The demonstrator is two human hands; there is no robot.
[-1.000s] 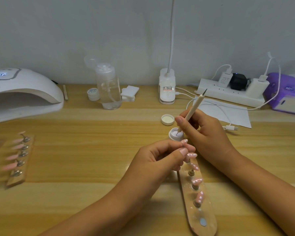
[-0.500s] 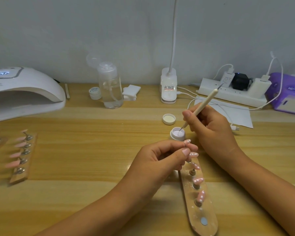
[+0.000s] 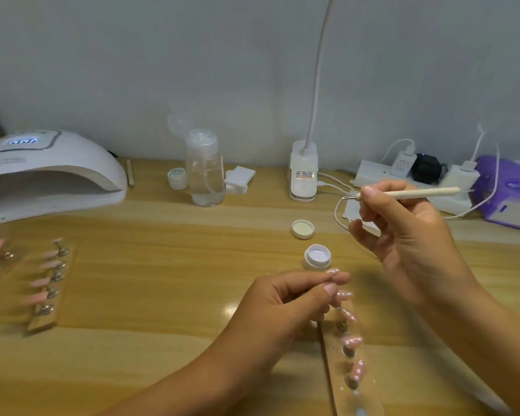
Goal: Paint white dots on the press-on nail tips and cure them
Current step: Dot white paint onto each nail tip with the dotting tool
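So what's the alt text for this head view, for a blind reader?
A right hand holds a thin pen above a wooden table while the left hand pinches a white-dotted pink nail tip at the far end of a strip of tips. An open pot of white paint stands beyond the left hand; a curing lamp sits far left.
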